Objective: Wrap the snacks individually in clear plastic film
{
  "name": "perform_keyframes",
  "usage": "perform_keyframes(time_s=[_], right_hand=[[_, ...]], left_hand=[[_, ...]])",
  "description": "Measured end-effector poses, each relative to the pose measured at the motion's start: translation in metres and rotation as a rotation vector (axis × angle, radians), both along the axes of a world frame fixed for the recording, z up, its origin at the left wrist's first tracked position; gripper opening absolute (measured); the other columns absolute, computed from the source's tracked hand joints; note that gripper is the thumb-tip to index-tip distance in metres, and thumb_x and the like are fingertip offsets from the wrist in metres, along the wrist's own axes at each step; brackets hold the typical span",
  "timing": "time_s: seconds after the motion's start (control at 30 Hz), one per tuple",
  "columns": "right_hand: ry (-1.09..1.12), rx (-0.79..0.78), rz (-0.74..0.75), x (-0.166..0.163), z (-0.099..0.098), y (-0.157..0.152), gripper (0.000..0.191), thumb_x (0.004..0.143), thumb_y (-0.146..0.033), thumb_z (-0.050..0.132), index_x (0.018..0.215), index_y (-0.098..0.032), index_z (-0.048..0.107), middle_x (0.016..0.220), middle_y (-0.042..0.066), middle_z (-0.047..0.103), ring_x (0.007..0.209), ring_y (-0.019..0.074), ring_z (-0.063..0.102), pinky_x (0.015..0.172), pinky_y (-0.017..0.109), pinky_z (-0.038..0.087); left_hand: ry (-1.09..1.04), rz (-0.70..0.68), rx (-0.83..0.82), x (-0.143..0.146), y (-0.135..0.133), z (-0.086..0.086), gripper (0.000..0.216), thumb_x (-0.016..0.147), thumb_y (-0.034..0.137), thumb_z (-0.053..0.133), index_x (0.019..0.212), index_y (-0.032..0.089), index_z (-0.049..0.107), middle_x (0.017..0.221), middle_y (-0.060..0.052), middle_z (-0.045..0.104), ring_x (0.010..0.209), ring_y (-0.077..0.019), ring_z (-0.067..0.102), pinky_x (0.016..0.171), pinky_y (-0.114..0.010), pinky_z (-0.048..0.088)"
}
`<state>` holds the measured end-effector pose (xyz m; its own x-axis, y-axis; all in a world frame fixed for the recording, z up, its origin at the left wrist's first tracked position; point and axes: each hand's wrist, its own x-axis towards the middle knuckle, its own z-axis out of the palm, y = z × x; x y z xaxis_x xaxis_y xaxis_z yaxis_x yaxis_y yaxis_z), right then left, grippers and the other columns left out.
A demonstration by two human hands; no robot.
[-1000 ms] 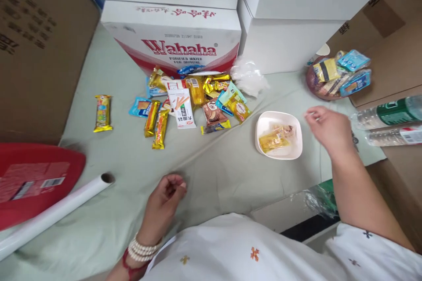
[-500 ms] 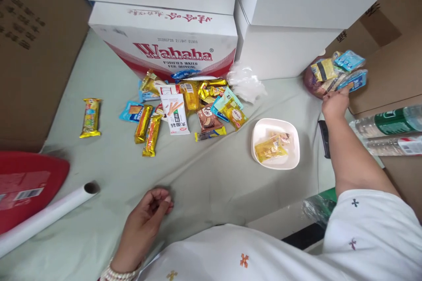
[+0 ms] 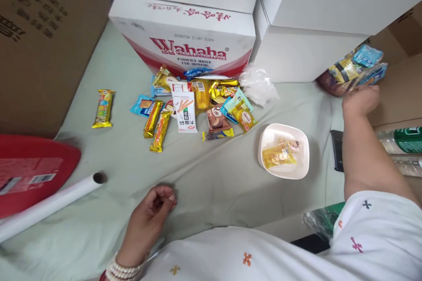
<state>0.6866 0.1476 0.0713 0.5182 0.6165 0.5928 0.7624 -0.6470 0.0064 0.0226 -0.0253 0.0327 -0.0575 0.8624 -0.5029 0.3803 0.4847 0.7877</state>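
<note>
Above the tabletop in the front centre, my left hand (image 3: 153, 215) is closed in a loose curl, with thumb and fingertips together and nothing visible in it. At the far right my right hand (image 3: 361, 99) is closed, against the near side of a dark reddish bowl (image 3: 325, 84) heaped with snack packets. Its fingertips are hidden, so I cannot tell what they hold. Yellow (image 3: 343, 71) and blue packets (image 3: 368, 55) show on top of that heap. A white square bowl (image 3: 301, 162) holds a few clear-yellow snack packets (image 3: 278, 154).
Several mixed snacks, with a white snack packet (image 3: 185, 113) among them, lie before a Wahaha carton (image 3: 184, 39). A yellow wrapped bar (image 3: 103, 109) lies apart on the left. Also around are a clear plastic bag (image 3: 259, 85), white tube (image 3: 56, 204), red package (image 3: 33, 171), phone (image 3: 336, 151) and bottles (image 3: 407, 140).
The whole view has shifted, so most things sit further right. My right hand stays at the dark bowl, its fingers now more hidden. My left hand is almost unchanged.
</note>
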Motion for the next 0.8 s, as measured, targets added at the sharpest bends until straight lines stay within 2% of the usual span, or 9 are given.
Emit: perform_keyframes(time_s=[0.07,0.1,0.2,0.3,0.4,0.47,0.63,0.7,0.8], right_hand=[[0.068,0.025,0.017,-0.029,0.002,0.002,0.028,0.091,-0.011,0.058,0.104,-0.002,0.080,0.104,0.032,0.067,0.092,0.0295,0.060,0.073,0.041,0.039],[0.113,0.008,0.118,-0.049,0.003,0.004,0.029,0.089,-0.009,0.057,0.106,-0.005,0.080,0.106,0.030,0.069,0.097,0.0297,0.061,0.078,0.041,0.041],[0.290,-0.100,0.624,-0.120,0.003,0.011,0.029,0.093,-0.015,0.055,0.110,-0.013,0.078,0.107,0.019,0.073,0.097,0.0256,0.066,0.085,0.036,0.048],[0.551,-0.211,0.850,-0.177,0.001,0.023,0.038,0.088,-0.032,0.067,0.123,-0.018,0.071,0.117,0.012,0.071,0.082,0.0207,0.068,0.074,0.034,0.053],[0.678,-0.354,0.824,-0.205,0.010,0.027,0.026,0.082,-0.031,0.074,0.102,-0.016,0.074,0.089,0.006,0.072,0.067,0.0180,0.066,0.071,0.033,0.052],[0.745,-0.283,0.778,-0.217,0.027,0.017,0.016,0.084,-0.032,0.071,0.088,-0.016,0.073,0.072,0.002,0.067,0.062,0.0168,0.064,0.068,0.032,0.050],[0.954,-0.059,0.852,-0.277,0.066,-0.059,0.027,0.078,-0.046,0.081,0.083,-0.022,0.068,0.069,-0.002,0.063,0.060,0.0146,0.058,0.060,0.027,0.047],[1.053,-0.125,0.926,-0.313,0.061,-0.094,0.027,0.077,-0.045,0.082,0.080,-0.022,0.068,0.069,-0.002,0.062,0.062,0.0138,0.056,0.061,0.026,0.047],[1.336,-0.256,0.975,-0.365,0.034,-0.135,0.026,0.081,-0.044,0.081,0.079,-0.022,0.068,0.068,-0.001,0.061,0.061,0.0127,0.053,0.058,0.024,0.044]], left_hand=[[-0.007,-0.004,0.012,0.000,-0.001,-0.001,0.044,0.074,0.061,0.072,0.089,0.021,0.063,0.079,-0.002,0.067,0.071,-0.0184,0.065,0.069,-0.031,0.056],[-0.014,-0.005,0.017,0.001,-0.001,-0.001,0.043,0.074,0.060,0.072,0.089,0.021,0.063,0.078,-0.001,0.067,0.070,-0.0181,0.064,0.068,-0.030,0.055],[-0.029,-0.023,0.029,0.004,-0.001,0.002,0.041,0.074,0.059,0.071,0.087,0.021,0.064,0.075,0.000,0.065,0.068,-0.0174,0.062,0.066,-0.029,0.054],[-0.009,-0.065,0.036,0.001,-0.005,0.006,0.041,0.076,0.060,0.069,0.087,0.021,0.066,0.075,-0.001,0.066,0.069,-0.0178,0.061,0.066,-0.029,0.053],[0.016,-0.064,0.047,-0.011,-0.015,0.007,0.040,0.078,0.060,0.069,0.087,0.021,0.067,0.076,-0.001,0.067,0.072,-0.0184,0.062,0.069,-0.029,0.051],[-0.007,-0.021,0.040,-0.019,-0.022,0.007,0.039,0.078,0.058,0.071,0.088,0.021,0.068,0.077,-0.001,0.067,0.073,-0.0181,0.062,0.070,-0.029,0.051],[-0.201,0.061,-0.001,-0.009,-0.021,0.015,0.039,0.078,0.055,0.075,0.092,0.020,0.066,0.079,-0.002,0.065,0.070,-0.0165,0.060,0.065,-0.027,0.051],[-0.304,0.036,0.018,0.011,-0.010,0.022,0.038,0.082,0.055,0.070,0.092,0.019,0.064,0.081,-0.003,0.064,0.072,-0.0169,0.060,0.063,-0.027,0.051],[-0.285,0.114,0.359,0.043,0.016,0.029,0.043,0.076,0.052,0.076,0.102,0.021,0.061,0.103,-0.008,0.064,0.094,-0.0208,0.062,0.077,-0.030,0.054]])
